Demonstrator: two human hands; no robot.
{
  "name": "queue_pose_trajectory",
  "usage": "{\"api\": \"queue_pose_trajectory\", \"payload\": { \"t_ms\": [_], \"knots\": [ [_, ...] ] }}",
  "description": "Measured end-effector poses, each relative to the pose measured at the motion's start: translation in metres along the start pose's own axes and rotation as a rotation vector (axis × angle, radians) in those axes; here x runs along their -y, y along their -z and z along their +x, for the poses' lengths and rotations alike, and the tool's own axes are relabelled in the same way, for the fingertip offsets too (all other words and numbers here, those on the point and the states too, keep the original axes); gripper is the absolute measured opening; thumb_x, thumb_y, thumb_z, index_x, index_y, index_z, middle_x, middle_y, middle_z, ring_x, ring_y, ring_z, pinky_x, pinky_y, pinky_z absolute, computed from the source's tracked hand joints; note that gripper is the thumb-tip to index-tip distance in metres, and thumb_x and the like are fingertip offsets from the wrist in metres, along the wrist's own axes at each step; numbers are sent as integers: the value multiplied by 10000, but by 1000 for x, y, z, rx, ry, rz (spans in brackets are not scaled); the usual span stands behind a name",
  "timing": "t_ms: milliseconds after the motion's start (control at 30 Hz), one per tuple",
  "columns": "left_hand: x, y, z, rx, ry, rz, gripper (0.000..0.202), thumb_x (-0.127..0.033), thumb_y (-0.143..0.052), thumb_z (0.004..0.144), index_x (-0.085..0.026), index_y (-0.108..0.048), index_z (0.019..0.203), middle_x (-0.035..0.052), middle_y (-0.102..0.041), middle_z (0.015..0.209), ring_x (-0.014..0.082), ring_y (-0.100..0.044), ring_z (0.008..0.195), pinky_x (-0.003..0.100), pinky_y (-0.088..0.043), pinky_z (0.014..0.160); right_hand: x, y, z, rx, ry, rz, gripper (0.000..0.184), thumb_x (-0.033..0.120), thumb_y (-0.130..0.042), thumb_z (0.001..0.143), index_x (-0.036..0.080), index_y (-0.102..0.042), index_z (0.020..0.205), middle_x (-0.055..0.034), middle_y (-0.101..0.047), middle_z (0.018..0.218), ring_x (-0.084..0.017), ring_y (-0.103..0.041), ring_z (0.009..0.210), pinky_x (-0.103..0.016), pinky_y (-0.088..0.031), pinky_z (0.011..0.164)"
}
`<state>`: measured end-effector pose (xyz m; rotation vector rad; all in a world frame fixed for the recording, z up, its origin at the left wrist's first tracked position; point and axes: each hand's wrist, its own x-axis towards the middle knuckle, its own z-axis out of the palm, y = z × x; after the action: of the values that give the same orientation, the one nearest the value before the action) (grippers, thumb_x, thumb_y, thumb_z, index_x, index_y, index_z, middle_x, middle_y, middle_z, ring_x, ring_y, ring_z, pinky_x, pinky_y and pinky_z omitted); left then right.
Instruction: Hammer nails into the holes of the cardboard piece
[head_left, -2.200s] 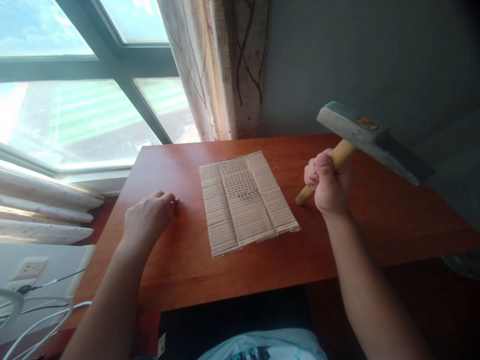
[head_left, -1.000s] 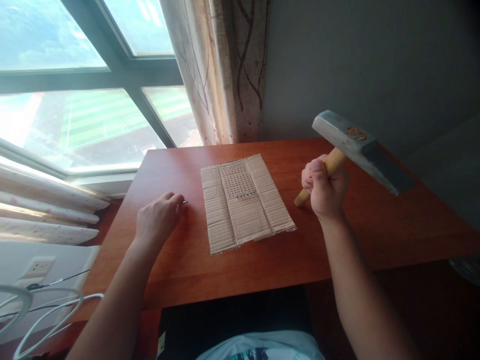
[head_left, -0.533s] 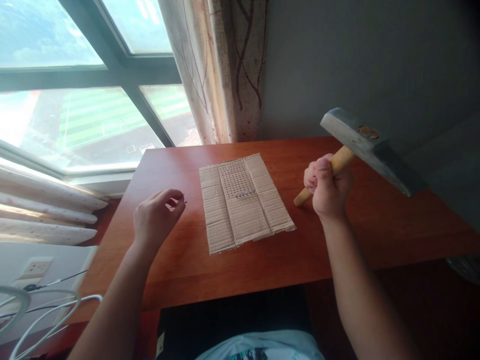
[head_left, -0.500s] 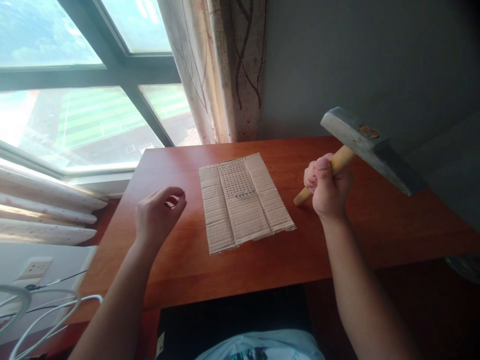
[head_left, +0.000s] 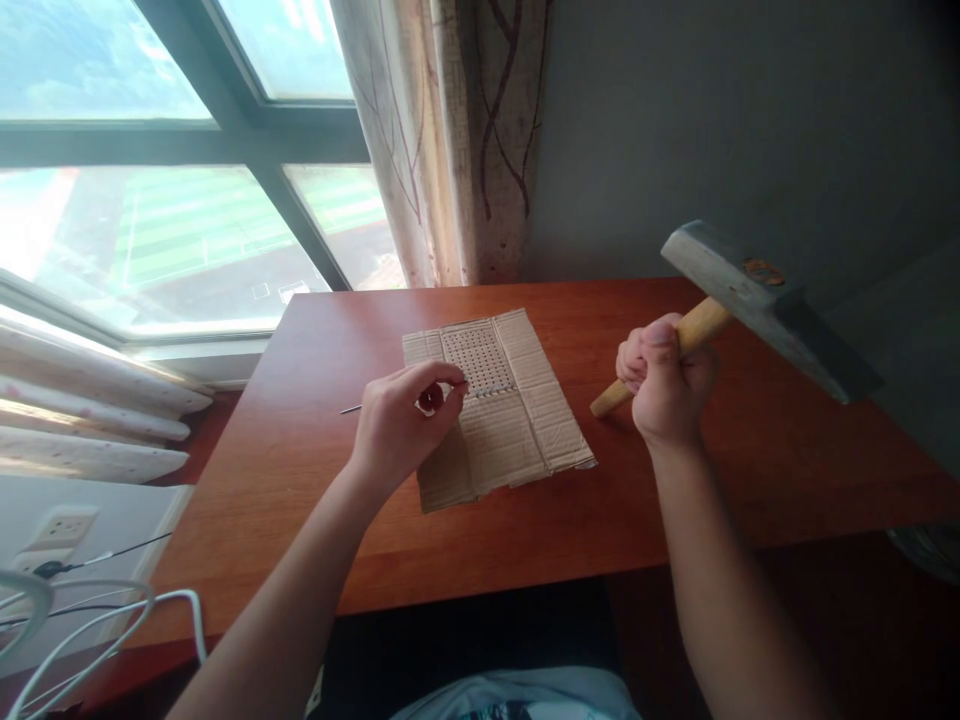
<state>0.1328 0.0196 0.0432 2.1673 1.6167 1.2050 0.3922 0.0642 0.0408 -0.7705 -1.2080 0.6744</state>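
Observation:
A hammer with a grey metal head and a wooden handle is raised over the table's right side, with my right hand closed round its handle. My left hand is pinched over the left part of a flat cardboard piece; any small thing at its fingertips is too tiny to make out. The cardboard bears a grid of small holes, with a short row of small metal pieces along the grid's near edge. A thin metal rod shows just left of my left hand, partly hidden behind it.
All this is at a reddish-brown wooden table. Beyond it are a window, a patterned curtain and a grey wall. White cables and a wall socket are at lower left.
My left hand has moved right from bare table to over the cardboard, still pinched, uncovering the thin rod. My right hand still holds up the hammer, slightly further right in view.

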Motion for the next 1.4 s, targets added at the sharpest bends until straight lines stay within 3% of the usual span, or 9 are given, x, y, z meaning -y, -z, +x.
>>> {"api": "queue_pose_trajectory", "payload": {
  "t_ms": [767, 1400],
  "knots": [
    [4, -2, -2, 20, 28, -88, 29, -191, -673, 813, -176, -691, 829, -40, -606, 615, 61, -522, 526, 174, -436, 548, 2, -4, 0, 61, -79, -48, 453, 544, -644, 864, 246, -368, 665, 72, -296, 504, -73, -282, 401, -254, -208, 375],
    [6, -2, 0, 53, -1, -82, 42, -174, -653, 808, -177, -686, 834, -33, -625, 634, 67, -538, 540, 176, -439, 555, -1, -2, 0, 43, -70, 27, 425, 489, -655, 878, 224, -398, 667, 85, -309, 498, -58, -273, 401, -229, -197, 376]
  ]
}}
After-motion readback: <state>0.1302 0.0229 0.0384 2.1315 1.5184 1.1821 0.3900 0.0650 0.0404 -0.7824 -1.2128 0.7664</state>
